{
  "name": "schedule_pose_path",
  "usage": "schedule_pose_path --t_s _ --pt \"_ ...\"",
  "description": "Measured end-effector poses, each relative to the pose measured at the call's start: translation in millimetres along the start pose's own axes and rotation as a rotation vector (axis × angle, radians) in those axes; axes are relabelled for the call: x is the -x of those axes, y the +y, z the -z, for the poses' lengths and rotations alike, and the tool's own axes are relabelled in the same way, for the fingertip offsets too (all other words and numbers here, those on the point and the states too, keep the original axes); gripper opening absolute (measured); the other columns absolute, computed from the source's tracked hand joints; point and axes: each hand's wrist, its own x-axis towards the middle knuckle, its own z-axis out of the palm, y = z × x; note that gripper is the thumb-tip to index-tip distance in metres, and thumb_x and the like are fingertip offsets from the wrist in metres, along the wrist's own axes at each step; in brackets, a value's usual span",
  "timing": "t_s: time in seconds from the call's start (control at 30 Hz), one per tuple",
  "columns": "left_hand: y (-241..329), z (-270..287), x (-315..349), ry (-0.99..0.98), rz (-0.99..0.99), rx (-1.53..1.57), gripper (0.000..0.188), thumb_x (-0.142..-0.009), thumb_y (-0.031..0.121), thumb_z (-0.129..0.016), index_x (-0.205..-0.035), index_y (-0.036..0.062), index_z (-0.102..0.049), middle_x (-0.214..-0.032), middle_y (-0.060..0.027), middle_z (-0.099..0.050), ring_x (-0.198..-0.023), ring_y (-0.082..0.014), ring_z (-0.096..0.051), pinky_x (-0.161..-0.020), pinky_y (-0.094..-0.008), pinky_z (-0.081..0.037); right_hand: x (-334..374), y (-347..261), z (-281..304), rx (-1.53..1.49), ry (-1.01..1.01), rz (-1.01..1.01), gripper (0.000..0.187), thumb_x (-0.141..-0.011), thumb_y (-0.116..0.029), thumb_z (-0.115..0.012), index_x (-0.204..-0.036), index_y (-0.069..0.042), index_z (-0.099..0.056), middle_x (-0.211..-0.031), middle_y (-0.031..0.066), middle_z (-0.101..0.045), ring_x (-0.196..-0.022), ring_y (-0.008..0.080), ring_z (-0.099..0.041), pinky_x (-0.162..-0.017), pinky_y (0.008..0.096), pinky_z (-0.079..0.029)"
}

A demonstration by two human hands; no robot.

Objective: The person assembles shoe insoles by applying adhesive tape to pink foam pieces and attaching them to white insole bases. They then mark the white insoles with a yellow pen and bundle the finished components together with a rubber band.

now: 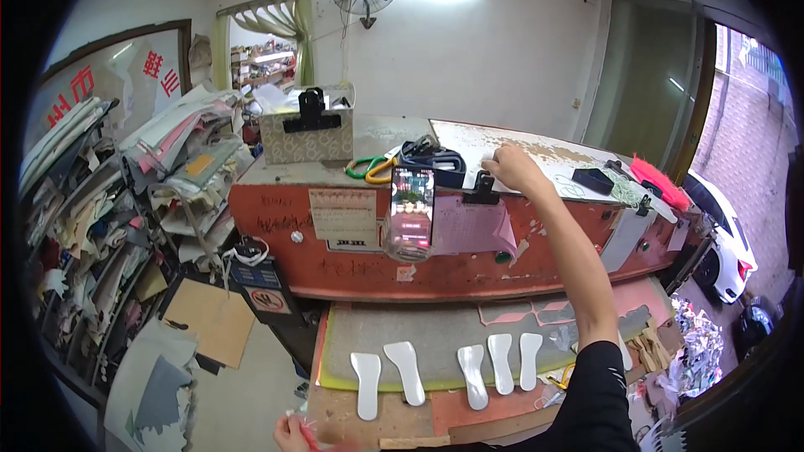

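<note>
My right hand [512, 169] reaches up over the top edge of the red machine [352, 272], its fingers curled together just above a black binder clip [481, 190]. What they grip, if anything, is too small to make out. Low at the left, my left hand [291, 434] is closed by a reddish strip [310, 437]; its hold is partly hidden and blurred. Between my arms, several white insole-shaped pieces [404, 372] lie in a row across a grey mat [435, 331] and its wooden front edge. Another white piece is partly behind my right sleeve.
A lit phone [412, 209] hangs on the machine's front, beside pink paper [469, 228]. Green- and orange-handled scissors [368, 169], a black tray [593, 179] and a patterned box [308, 138] stand on top. Material-filled shelves [92, 243] line the left; scraps [695, 335] pile at right.
</note>
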Motion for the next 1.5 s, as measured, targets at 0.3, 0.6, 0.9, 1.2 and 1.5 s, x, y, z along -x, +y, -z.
schedule_pose_path --t_s 0.3,0.6,0.9,1.2,1.5 --pt "-87.8 131.9 -42.1 0.206 -0.089 -0.251 0.028 -0.1 0.021 -0.062 -0.118 0.0 -0.062 -0.093 -0.0098 -0.069 -0.078 -0.0176 -0.068 -0.06 -0.0257 -0.055 84.2 -163.5 -24.8 -0.097 0.508 0.695 0.035 -0.08 -0.039 -0.078 -0.105 -0.016 -0.069 -0.147 0.007 -0.049 -0.14 0.029 -0.039 -0.117 0.0487 -0.028" --pt "-128.0 191.6 -60.0 0.229 -0.325 -1.128 0.039 -0.102 0.036 -0.055 -0.105 0.0003 -0.071 -0.099 -0.0137 -0.072 -0.082 -0.0211 -0.069 -0.064 -0.0372 -0.056 45.1 -109.8 -0.6 -0.055 0.756 0.217 0.034 -0.09 -0.034 -0.068 -0.108 -0.005 -0.069 -0.139 0.0182 -0.052 -0.134 0.0405 -0.042 -0.111 0.0527 -0.032" --pt "-73.3 102.6 38.0 -0.337 0.396 -0.771 0.05 -0.102 0.04 -0.051 -0.134 0.0022 -0.054 -0.123 -0.0168 -0.066 -0.107 -0.0225 -0.063 -0.086 -0.0395 -0.051 296.6 -174.4 -50.7 -1.07 -0.406 0.158 0.014 -0.092 -0.015 -0.061 -0.098 -0.003 -0.064 -0.095 0.0149 -0.067 -0.088 0.0327 -0.066 -0.08 0.0427 -0.052" --pt "-227.7 -55.9 134.1 -1.01 1.048 -0.437 0.04 -0.094 0.02 -0.069 -0.126 -0.0017 -0.061 -0.117 -0.0112 -0.067 -0.099 -0.0204 -0.066 -0.089 -0.0314 -0.054 589.1 -227.6 -196.1 -0.943 -1.241 -0.523 0.049 -0.092 -0.045 -0.063 -0.124 -0.008 -0.064 -0.125 0.0234 -0.064 -0.118 0.0406 -0.061 -0.099 0.0502 -0.049" --pt "-169.3 -177.6 204.8 -2.191 0.079 -0.834 0.051 -0.096 0.022 -0.064 -0.14 0.0005 -0.051 -0.138 -0.0196 -0.058 -0.123 -0.0331 -0.059 -0.104 -0.0375 -0.045 756.7 -70.6 -200.1 -0.466 -0.975 -1.019 0.023 -0.086 -0.022 -0.065 -0.098 -0.003 -0.068 -0.092 0.023 -0.07 -0.086 0.0415 -0.069 -0.075 0.0504 -0.056"
